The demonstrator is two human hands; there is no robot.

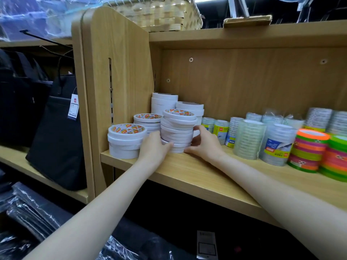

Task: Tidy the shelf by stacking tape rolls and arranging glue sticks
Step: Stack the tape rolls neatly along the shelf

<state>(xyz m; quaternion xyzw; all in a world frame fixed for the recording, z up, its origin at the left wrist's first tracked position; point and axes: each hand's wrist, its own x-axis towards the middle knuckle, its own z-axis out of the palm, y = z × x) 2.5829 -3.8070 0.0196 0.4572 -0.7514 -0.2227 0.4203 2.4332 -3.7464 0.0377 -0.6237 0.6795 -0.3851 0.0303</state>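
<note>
Left hand (154, 145) at 9 o'clock, right hand (204, 141) at 3 — both cupped the leaning white tape stack (177, 131) (axis upright, rolls skewed).

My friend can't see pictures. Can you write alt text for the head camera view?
Both hands, left hand and right hand, hold a crooked stack of white tape rolls on a wooden shelf, with clear tape packs and bright coloured rolls to its right.
</note>
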